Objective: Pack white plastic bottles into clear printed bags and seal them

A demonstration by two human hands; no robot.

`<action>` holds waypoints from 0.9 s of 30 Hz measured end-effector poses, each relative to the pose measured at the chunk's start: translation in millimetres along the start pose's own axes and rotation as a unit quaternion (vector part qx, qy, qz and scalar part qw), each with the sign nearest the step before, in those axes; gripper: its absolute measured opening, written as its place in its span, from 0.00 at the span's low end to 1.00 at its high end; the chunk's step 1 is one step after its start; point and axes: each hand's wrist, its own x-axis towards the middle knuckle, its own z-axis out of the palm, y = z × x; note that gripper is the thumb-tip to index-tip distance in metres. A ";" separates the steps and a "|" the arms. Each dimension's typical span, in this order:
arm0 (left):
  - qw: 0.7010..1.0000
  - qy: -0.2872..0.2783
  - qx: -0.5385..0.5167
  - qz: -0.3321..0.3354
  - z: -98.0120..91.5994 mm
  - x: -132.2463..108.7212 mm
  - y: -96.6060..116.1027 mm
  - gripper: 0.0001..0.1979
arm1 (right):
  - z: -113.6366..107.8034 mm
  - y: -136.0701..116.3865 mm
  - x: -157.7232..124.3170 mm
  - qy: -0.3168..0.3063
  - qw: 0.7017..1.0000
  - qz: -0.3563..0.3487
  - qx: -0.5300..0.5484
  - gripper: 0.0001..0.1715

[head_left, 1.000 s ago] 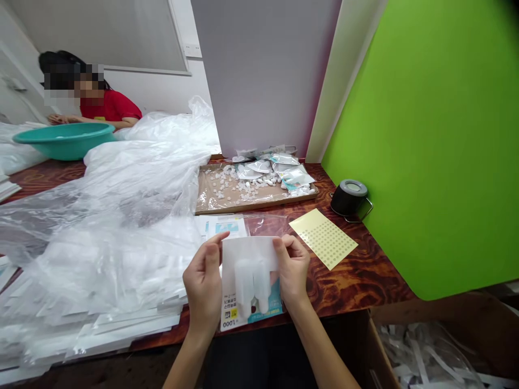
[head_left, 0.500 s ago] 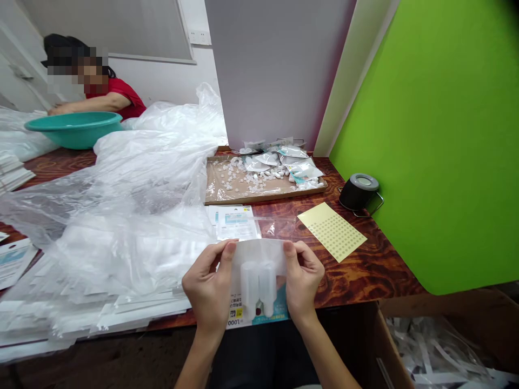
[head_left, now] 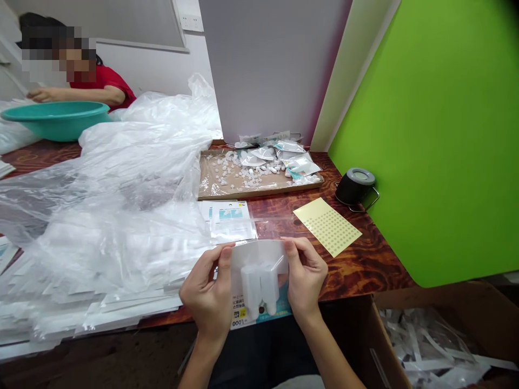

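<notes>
Between my hands is a clear plastic packet (head_left: 259, 251) with a printed card inside and white translucent tube-like containers (head_left: 259, 286) showing through. My left hand (head_left: 211, 292) pinches its upper left corner between thumb and fingers. At the upper right corner, my right hand (head_left: 306, 275) grips it the same way. The packet hangs just over the table's front edge, its printed part with "1,000" upside down at the bottom. Just beyond it lie flat printed packets (head_left: 231, 220) on the table.
A cardboard tray (head_left: 259, 193) holds small white pieces and filled packets. Right of it are a yellow sticker sheet (head_left: 327, 227) and a black round device (head_left: 356, 186). Plastic sheeting (head_left: 133, 216) covers the left. A co-worker (head_left: 101, 86) sits behind a green basin (head_left: 60, 121). A box (head_left: 389, 346) holds scraps.
The view has shifted slightly, so the background sits further left and higher. Both hands still hold the packet's top corners; the containers inside look slightly shifted.
</notes>
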 end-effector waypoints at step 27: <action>0.983 -0.086 -0.077 0.142 20.4 50.1 -6.1 0.06 | -14.5 4.7 68.1 -0.103 0.994 -0.022 0.019 0.03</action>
